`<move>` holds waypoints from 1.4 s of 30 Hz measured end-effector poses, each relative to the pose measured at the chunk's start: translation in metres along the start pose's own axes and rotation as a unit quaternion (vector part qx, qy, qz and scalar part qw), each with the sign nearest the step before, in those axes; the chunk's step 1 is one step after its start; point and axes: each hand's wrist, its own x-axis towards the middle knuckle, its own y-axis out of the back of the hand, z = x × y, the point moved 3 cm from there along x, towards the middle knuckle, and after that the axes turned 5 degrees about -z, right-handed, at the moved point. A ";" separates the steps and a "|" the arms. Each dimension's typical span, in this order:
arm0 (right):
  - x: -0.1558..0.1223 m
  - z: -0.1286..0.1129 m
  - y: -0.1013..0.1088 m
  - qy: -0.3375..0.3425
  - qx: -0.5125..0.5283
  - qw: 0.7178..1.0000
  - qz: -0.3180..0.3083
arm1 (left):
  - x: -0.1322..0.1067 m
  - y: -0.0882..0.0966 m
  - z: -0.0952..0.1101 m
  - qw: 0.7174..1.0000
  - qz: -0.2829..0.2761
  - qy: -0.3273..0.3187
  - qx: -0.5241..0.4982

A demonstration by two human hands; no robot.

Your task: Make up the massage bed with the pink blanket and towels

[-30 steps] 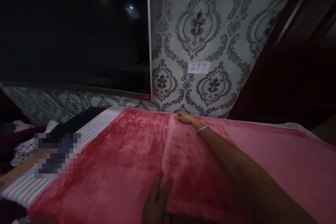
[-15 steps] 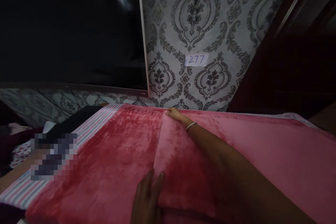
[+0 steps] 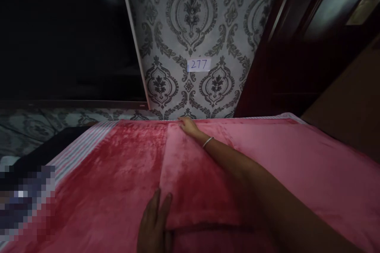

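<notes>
A plush blanket [image 3: 118, 189] in red and pink lies spread in front of me, with a folded layer [image 3: 196, 182] on top whose edge runs away from me. At the far edge, by the end of that fold, my right hand [image 3: 189, 127] has its fingers bent on the cloth in a pinch; its fingertips are partly hidden. A thin pale bracelet [image 3: 208, 141] circles the right wrist. My left hand [image 3: 152, 221] lies on the near part of the fold line, fingers stretched forward and apart.
A large dark screen [image 3: 68, 35] stands at the left before patterned wallpaper [image 3: 191, 12]. A paper label reading 277 [image 3: 198, 64] is on the wall. Dark red wood panelling [image 3: 282, 59] rises at the right. Striped trim [image 3: 83, 146] borders the blanket's left side, near a blurred patch.
My view has turned to the right, so the wall, screen and blanket sit further left. Both hands stay at about the same places on the blanket.
</notes>
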 end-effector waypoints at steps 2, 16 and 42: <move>-0.023 0.023 0.029 -0.027 -0.003 0.999 0.043 | 0.001 0.003 0.003 1.000 0.016 0.003 0.004; -0.244 0.113 0.093 -0.195 0.134 0.967 0.096 | 0.019 0.014 0.019 0.996 -0.013 -0.088 -0.014; -0.311 0.082 0.057 -0.135 0.350 0.915 0.145 | 0.052 0.033 -0.011 0.955 -0.041 0.210 -0.207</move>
